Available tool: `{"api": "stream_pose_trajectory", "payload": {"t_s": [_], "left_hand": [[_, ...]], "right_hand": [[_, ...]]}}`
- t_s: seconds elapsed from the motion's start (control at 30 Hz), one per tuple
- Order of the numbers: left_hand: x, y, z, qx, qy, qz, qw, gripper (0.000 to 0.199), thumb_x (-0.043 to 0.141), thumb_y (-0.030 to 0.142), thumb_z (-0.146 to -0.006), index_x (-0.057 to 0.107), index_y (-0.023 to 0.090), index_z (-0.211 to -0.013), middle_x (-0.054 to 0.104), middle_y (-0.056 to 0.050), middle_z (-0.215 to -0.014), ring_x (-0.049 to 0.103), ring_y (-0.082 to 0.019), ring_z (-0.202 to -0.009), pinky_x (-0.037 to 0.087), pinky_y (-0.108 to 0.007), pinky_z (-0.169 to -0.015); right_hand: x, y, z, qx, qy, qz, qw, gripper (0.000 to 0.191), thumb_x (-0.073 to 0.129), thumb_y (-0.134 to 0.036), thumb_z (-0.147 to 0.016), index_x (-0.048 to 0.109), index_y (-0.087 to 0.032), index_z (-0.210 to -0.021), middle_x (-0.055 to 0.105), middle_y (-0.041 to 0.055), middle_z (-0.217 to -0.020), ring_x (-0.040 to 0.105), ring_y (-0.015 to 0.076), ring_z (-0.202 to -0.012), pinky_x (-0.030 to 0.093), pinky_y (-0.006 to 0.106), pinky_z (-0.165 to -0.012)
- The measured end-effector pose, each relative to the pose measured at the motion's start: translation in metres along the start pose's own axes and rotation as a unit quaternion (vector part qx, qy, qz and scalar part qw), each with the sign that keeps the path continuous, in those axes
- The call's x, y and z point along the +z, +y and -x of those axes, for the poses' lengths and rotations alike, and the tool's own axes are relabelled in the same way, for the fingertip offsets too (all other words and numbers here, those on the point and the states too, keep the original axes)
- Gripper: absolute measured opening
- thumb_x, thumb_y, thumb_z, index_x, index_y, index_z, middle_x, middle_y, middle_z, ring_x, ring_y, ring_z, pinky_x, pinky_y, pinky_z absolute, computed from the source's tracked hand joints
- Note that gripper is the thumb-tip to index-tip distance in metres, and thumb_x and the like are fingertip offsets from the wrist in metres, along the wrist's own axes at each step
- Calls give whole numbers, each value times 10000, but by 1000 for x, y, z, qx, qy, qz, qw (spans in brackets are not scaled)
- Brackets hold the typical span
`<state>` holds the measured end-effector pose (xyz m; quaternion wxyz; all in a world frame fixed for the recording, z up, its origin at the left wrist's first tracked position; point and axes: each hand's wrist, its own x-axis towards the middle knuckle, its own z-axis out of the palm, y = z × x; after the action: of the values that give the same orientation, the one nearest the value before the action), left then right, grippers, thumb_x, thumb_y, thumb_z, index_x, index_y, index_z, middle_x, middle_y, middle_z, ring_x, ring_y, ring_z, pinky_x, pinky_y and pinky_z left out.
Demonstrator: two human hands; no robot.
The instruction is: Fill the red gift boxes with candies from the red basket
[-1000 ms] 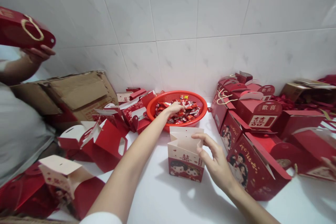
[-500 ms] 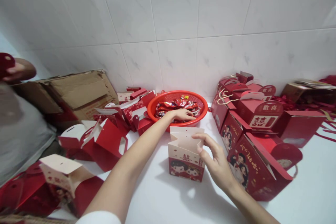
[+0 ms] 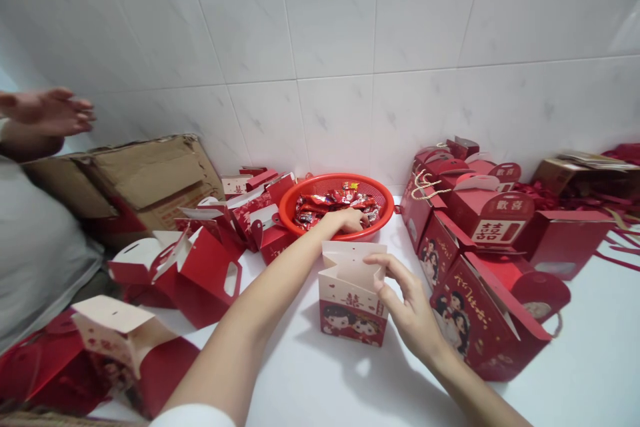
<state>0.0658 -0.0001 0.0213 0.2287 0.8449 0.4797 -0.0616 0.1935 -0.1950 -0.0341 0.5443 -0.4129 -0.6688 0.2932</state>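
Observation:
My left hand (image 3: 349, 219) reaches into a red plastic basket (image 3: 289, 207) of shiny, mostly red wrapped candies (image 3: 320, 201). Its fingers curl down onto the candies near the basket's right side, and the fingertips are hidden among the wrappers. Closer to me stands an open paper gift box (image 3: 351, 320), cream above and red below, with two cartoon faces on its front. The thumb and fingers of my right hand (image 3: 407, 300) pinch the box's upper right edge. The box is upright on the white table (image 3: 310, 387), and its bottom inside cannot be seen.
Red gift boxes (image 3: 200, 273) crowd the left side, some with open flaps. More red boxes (image 3: 493, 327) with handles are stacked at the right. A cardboard carton (image 3: 150, 173) leans by the tiled wall. Another person's hand (image 3: 55, 110) is raised at far left.
My left hand's fingers have curled in among the candies. My right hand stays on the box edge. The other person's hand has come further into view, and the red item it held is gone.

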Motion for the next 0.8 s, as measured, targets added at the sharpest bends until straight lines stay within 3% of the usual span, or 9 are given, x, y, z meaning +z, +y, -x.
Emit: {"api": "stream_pose_trajectory", "payload": {"t_s": [0.23, 0.4, 0.5, 0.67, 0.8], "left_hand": [[1, -6, 0, 5, 7, -3, 1000, 534, 672, 206, -676, 688, 218, -1209, 683, -77, -1258, 648, -288, -1072, 511, -295, -849], [6, -10, -5, 12, 31, 34, 999, 373, 685, 130, -620, 743, 184, -984, 742, -58, -984, 675, -253, -891, 511, -270, -738], [7, -17, -7, 13, 65, 87, 994, 300, 674, 66, -588, 727, 178, -861, 724, -30, -830, 668, -210, -763, 500, -246, -652], [-1, -35, 1, -2, 136, 202, 970, 305, 684, 21, -572, 698, 170, -837, 668, 9, -659, 630, -167, -604, 482, -240, -556], [-13, -47, 13, -6, 207, 292, 934, 292, 706, 11, -568, 692, 166, -815, 658, 27, -664, 588, -124, -576, 463, -224, -565]], "right_hand": [[-1, -1, 0, 3, -5, 0, 1000, 299, 484, -335, -899, 634, -185, -1110, 666, 40, -1033, 606, 190, -919, 471, 273, -830], [0, 1, 0, 3, -6, -4, 1000, 307, 482, -333, -892, 629, -184, -1116, 663, 42, -1045, 596, 190, -908, 461, 276, -826], [0, 2, 0, 6, -6, -7, 1000, 306, 483, -335, -890, 628, -188, -1116, 661, 37, -1044, 591, 188, -914, 455, 273, -833], [0, 2, -1, 4, -4, -4, 1000, 311, 486, -340, -888, 632, -186, -1115, 658, 38, -1026, 593, 189, -897, 454, 275, -826], [0, 0, -1, 2, -2, 1, 1000, 312, 481, -338, -889, 639, -179, -1106, 647, 37, -962, 591, 184, -834, 460, 277, -794]]}}
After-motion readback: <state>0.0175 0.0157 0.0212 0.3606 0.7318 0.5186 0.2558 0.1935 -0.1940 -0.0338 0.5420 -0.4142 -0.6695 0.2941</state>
